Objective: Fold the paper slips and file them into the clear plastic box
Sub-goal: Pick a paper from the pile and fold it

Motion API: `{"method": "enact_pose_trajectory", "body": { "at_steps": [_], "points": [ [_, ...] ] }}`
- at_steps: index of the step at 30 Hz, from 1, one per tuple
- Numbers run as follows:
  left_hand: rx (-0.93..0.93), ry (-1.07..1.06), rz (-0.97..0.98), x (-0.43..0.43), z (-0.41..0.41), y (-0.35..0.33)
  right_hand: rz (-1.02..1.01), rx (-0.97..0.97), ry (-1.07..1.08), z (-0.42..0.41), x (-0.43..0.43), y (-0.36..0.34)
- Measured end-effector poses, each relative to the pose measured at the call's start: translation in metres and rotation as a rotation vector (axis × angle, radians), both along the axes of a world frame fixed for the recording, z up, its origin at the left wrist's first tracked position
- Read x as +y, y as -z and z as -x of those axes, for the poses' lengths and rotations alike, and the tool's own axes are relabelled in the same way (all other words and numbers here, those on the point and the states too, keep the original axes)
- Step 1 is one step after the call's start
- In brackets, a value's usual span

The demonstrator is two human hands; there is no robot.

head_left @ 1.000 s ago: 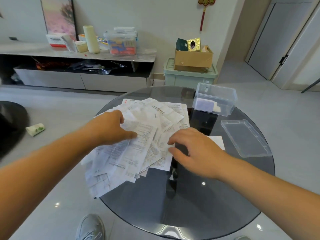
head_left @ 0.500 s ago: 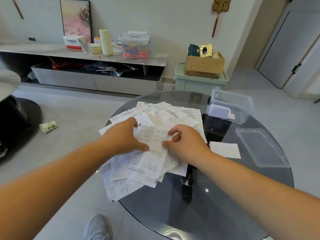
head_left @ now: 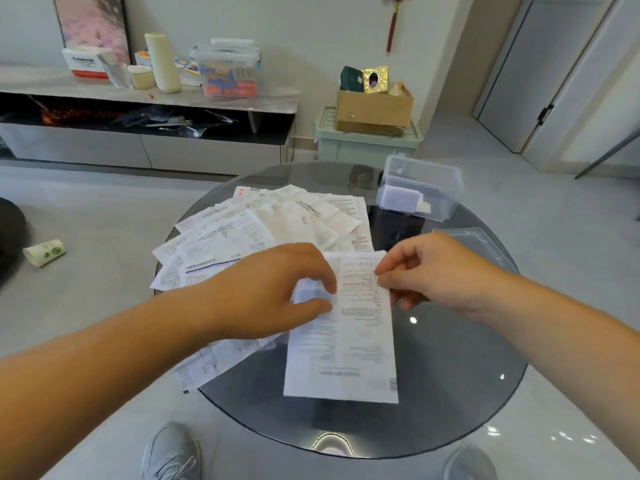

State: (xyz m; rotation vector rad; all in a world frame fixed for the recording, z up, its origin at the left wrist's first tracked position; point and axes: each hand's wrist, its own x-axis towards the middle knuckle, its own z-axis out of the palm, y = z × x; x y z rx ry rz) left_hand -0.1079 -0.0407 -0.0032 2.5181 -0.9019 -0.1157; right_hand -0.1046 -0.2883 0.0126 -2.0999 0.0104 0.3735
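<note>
left hand [head_left: 270, 292] and right hand [head_left: 426, 271] pinch one slip [head_left: 343, 344] with curled fingers [head_left: 325, 271], over the desk [head_left: 450, 375], not yet folded. clear plastic box [head_left: 420, 188] holds few folded slips; big pile [head_left: 277, 220] left.

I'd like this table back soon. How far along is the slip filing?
Early on. Done: a few folded slips lie in the clear plastic box, its lid off beside it. In hand: the left hand and right hand pinch one long slip, not yet folded. Left: the pile of slips spread flat on the glass table.
</note>
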Motion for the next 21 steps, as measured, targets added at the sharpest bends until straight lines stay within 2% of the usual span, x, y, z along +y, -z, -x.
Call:
{"method": "enact_pose_trajectory", "body": {
  "at_steps": [4, 7, 11, 13, 16, 21],
  "points": [
    [-0.022, 0.253, -0.177, -0.024, 0.017, 0.018, 0.343, -0.062, -0.089, 0.022, -0.034, 0.020],
    [-0.017, 0.306, -0.296, -0.035, 0.025, 0.026, 0.544, -0.161, -0.133, 0.038, -0.049, 0.031],
    [-0.043, 0.320, -0.362, -0.044, 0.033, 0.028, 0.555, -0.355, -0.190, 0.060, -0.064, 0.041],
    [-0.047, 0.310, -0.380, -0.047, 0.036, 0.028, 0.510, -0.431, -0.287, 0.070, -0.068, 0.046],
    [-0.040, 0.287, -0.409, -0.049, 0.041, 0.029, 0.498, -0.444, -0.464, 0.082, -0.072, 0.056],
    [-0.013, 0.255, -0.433, -0.049, 0.052, 0.030, 0.603, -0.469, -0.551, 0.098, -0.077, 0.065]
  ]
}}
